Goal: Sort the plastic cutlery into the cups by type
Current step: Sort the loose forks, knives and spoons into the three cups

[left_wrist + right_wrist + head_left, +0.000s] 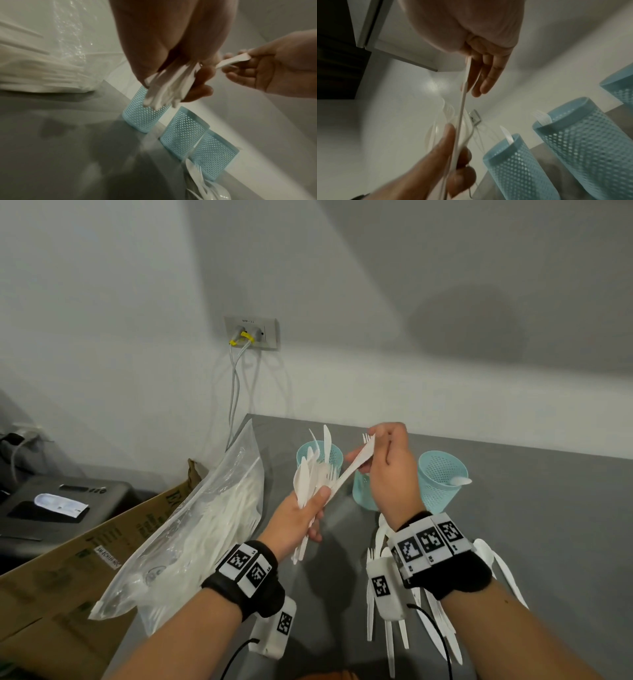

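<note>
The left hand (301,517) grips a bunch of white cutlery (310,481), with its fingers and thumb curled round the handles; the bunch fans up above the tabletop (548,525), near its far edge. The right hand (387,470) pinches 1 white piece (354,465) that sticks out of the bunch; I cannot tell what kind it is.

3 blue mesh cups stand in a row by the far edge; the left cup (334,455) has a knife in it; the middle cup (363,491) sits partly behind the right hand and has a fork in it; the right cup (440,477) has a spoon in it.

More loose cutlery (442,621) lies near the front edge, under the right wrist. A clear bag (191,529) of cutlery leans at the left edge, next to a cardboard box (68,570).
</note>
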Demonstrator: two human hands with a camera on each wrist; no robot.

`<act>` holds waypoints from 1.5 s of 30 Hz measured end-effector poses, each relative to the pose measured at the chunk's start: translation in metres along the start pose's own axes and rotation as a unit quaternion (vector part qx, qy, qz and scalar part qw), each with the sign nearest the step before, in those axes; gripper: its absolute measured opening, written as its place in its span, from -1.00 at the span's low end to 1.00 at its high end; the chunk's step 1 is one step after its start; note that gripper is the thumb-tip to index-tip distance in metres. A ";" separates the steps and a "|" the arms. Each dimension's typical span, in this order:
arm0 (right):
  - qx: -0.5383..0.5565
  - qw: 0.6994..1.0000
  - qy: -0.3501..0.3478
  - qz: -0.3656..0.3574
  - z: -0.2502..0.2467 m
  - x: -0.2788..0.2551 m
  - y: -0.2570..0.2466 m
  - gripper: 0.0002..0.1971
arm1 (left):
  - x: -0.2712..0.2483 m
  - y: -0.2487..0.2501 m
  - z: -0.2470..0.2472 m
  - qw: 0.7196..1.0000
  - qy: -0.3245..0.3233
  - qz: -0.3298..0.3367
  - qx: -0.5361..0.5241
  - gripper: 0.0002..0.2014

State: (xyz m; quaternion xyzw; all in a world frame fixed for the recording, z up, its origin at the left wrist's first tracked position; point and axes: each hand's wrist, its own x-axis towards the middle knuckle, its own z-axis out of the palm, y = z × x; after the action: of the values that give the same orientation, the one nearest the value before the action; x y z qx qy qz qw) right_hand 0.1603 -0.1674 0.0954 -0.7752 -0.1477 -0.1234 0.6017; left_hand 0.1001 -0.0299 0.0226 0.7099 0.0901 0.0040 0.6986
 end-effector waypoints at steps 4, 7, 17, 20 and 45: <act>0.031 0.999 0.003 -0.029 -0.008 0.008 -0.012 -0.78 | 0.002 0.005 -0.005 1.000 0.016 0.010 0.022 -0.73; -0.012 0.995 -0.097 -0.027 -0.001 0.005 -0.008 -0.82 | 0.004 0.009 -0.004 0.999 0.011 0.020 0.033 -0.78; -0.059 0.991 -0.112 0.042 0.016 -0.010 0.007 -0.83 | 0.004 0.015 -0.001 0.997 0.007 0.054 0.051 -0.89; -0.041 0.992 -0.115 0.040 0.014 -0.009 0.006 -0.90 | 0.004 0.016 -0.003 0.997 0.009 0.058 0.044 -0.83; 0.081 0.996 -0.044 0.013 0.002 0.008 0.005 -0.88 | 0.008 0.008 -0.011 0.984 0.014 0.073 0.164 -0.83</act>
State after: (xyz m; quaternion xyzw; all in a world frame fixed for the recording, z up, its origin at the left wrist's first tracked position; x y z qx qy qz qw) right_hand 0.1702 -0.1663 0.0931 -0.7305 -0.1734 -0.0687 0.6570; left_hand 0.1077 -0.0178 0.0299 0.8196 0.0473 0.0501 0.5688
